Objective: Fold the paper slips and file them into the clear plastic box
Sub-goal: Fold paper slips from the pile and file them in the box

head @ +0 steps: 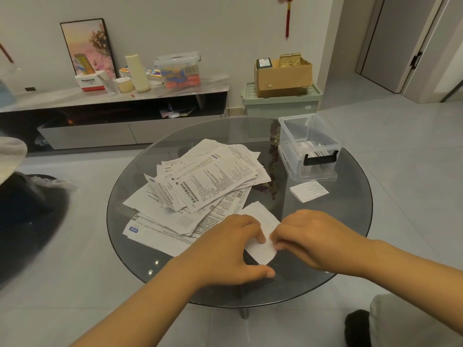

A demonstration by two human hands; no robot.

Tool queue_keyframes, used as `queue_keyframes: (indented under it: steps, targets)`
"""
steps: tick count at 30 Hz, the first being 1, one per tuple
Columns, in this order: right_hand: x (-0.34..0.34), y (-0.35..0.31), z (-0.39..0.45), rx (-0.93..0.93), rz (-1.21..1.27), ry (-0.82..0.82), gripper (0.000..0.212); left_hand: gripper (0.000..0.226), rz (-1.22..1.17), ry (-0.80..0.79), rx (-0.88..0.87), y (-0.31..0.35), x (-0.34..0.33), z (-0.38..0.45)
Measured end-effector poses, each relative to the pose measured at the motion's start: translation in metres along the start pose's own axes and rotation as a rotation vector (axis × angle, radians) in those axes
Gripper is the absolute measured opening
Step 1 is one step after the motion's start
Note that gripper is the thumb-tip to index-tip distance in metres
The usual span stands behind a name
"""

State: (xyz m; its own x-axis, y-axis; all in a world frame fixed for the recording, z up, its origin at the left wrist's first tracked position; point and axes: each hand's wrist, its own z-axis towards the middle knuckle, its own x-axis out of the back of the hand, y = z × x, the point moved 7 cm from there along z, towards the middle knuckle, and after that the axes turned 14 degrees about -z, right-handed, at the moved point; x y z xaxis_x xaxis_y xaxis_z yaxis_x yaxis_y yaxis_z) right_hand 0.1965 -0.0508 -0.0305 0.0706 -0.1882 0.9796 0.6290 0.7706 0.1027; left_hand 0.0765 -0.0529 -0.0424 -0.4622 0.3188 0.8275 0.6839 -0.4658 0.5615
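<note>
A white paper slip point(261, 219) lies on the round glass table point(150, 259) near its front edge. My left hand point(225, 249) presses on the slip's left side with its fingertips. My right hand point(310, 236) pinches the slip's right edge. A loose pile of printed paper slips point(200, 186) covers the table's middle and left. The clear plastic box point(309, 146) with a black latch stands open at the back right, with a few folded slips inside. One folded slip point(309, 191) lies on the glass just in front of the box.
Behind the table runs a low TV cabinet point(112, 113) carrying boxes, a bottle and a framed picture. A green storage bin point(280, 101) with a cardboard box on top stands by the wall. A dark bag point(27, 211) sits on the floor at left.
</note>
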Motion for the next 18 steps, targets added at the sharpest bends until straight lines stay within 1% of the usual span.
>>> queue_keyframes:
  steps: [4,7,8,11,12,13,14,16,17,18]
  targets:
    - [0.002,0.001,0.006,-0.102,0.101,0.012,0.025,0.050,-0.024,0.015,-0.016,-0.001,-0.001,0.001]
    - [0.002,0.004,0.013,-0.167,0.208,0.002,0.012,0.035,-0.034,0.077,0.002,-0.003,0.002,0.004]
    - [0.002,0.005,0.014,-0.194,0.251,-0.007,0.012,0.034,-0.058,0.106,0.019,-0.004,0.004,0.004]
    - [0.004,0.015,0.017,-0.303,0.401,0.052,0.034,0.035,-0.172,0.227,0.073,-0.011,0.014,0.003]
    - [0.003,0.020,0.018,-0.348,0.459,0.071,0.037,0.033,-0.194,0.261,0.094,-0.015,0.017,0.003]
    - [0.000,0.025,0.019,-0.387,0.501,0.074,0.036,0.030,-0.208,0.292,0.117,-0.019,0.019,0.003]
    - [-0.002,0.028,0.020,-0.414,0.520,0.070,0.035,0.025,-0.215,0.320,0.142,-0.024,0.021,0.003]
    - [-0.009,0.032,0.022,-0.455,0.523,0.036,0.043,0.014,-0.225,0.360,0.186,-0.032,0.023,0.003]
    - [-0.013,0.034,0.022,-0.479,0.528,0.022,0.048,0.017,-0.226,0.362,0.199,-0.034,0.022,0.004]
    - [-0.017,0.035,0.022,-0.502,0.534,0.011,0.052,0.024,-0.225,0.355,0.205,-0.035,0.020,0.004]
